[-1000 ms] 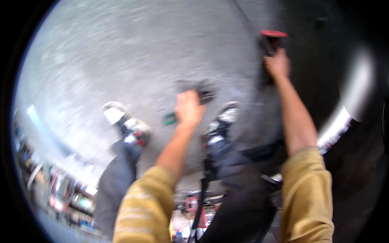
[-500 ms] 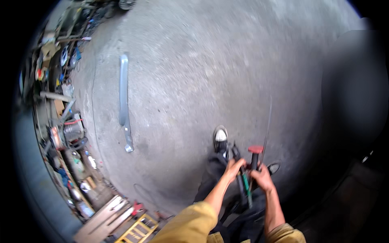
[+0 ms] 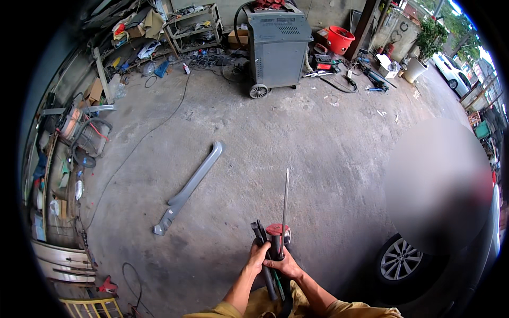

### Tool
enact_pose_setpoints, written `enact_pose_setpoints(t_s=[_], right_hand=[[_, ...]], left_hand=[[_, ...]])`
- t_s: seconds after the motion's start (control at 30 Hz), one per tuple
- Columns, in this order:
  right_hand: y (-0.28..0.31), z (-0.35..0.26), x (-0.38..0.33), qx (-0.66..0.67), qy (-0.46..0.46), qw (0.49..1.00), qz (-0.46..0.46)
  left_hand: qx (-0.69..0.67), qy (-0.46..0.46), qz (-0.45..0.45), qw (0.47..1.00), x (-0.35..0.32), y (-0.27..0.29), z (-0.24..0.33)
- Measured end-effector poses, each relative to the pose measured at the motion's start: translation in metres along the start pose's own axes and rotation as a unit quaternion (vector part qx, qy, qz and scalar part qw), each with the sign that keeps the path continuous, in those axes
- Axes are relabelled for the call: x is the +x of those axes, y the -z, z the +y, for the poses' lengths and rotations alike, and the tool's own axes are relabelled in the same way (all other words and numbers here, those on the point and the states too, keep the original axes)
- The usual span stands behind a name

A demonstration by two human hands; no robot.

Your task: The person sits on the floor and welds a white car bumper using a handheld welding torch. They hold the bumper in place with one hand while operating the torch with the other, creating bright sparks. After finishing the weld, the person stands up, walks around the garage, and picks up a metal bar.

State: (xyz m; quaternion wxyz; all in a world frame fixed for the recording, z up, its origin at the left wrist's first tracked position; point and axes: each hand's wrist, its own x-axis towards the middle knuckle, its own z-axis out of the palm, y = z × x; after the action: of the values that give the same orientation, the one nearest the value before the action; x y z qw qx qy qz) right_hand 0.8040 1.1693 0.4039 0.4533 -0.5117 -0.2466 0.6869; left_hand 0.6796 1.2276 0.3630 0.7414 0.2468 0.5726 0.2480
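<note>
Both my hands are together low in the middle of the view, fingers wrapped round a bundle of tools. My left hand (image 3: pixel 258 258) grips black bar-like tools (image 3: pixel 260 233); a thin green piece shows below it. Beside it, my right hand (image 3: pixel 288 264) is closed on a hammer-like tool with a red head (image 3: pixel 277 229) and black shaft, together with a long thin metal rod (image 3: pixel 286 199) pointing up and away. The tools overlap, so their exact kinds and lower ends are partly hidden. Ahead to the left, a long grey car trim panel (image 3: pixel 192 184) lies on the concrete floor.
A grey wheeled machine (image 3: pixel 278 50) stands at the back, with a red tub (image 3: pixel 339 40) right of it. Shelves and clutter line the left wall. A cable (image 3: pixel 143 135) crosses the floor. A car wheel (image 3: pixel 398 258) is at the right, below a blurred patch.
My view has lifted and turned, bringing the machine, tub and car wheel into sight. The panel now appears slanted and closer to the middle. Both hands still hold the tools.
</note>
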Motion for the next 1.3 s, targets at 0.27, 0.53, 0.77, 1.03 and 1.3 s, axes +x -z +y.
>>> enact_pose_setpoints(t_s=[0.27, 0.53, 0.77, 1.03, 1.3], right_hand=[[-0.005, -0.158, 0.259, 0.143, -0.053, 0.976, -0.153], [-0.068, -0.311, 0.511, 0.045, -0.158, 0.954, -0.252], [-0.118, -0.348, 0.781, 0.042, -0.221, 0.939, -0.261], [-0.114, -0.409, 1.07, 0.211, -0.279, 0.934, -0.069], [-0.053, -0.428, 1.383, 0.311, -0.227, 0.922, -0.039]], left_hand=[[-0.104, -0.052, 0.076, 0.99, 0.142, -0.035, 0.277], [-0.198, -0.176, 0.114, 0.958, 0.276, 0.012, 0.493], [-0.119, -0.194, 0.213, 0.95, 0.521, 0.109, 0.601], [0.326, -0.157, 0.146, 0.921, 0.751, 0.133, 0.794], [0.304, -0.195, 0.112, 0.926, 1.015, 0.125, 0.919]])
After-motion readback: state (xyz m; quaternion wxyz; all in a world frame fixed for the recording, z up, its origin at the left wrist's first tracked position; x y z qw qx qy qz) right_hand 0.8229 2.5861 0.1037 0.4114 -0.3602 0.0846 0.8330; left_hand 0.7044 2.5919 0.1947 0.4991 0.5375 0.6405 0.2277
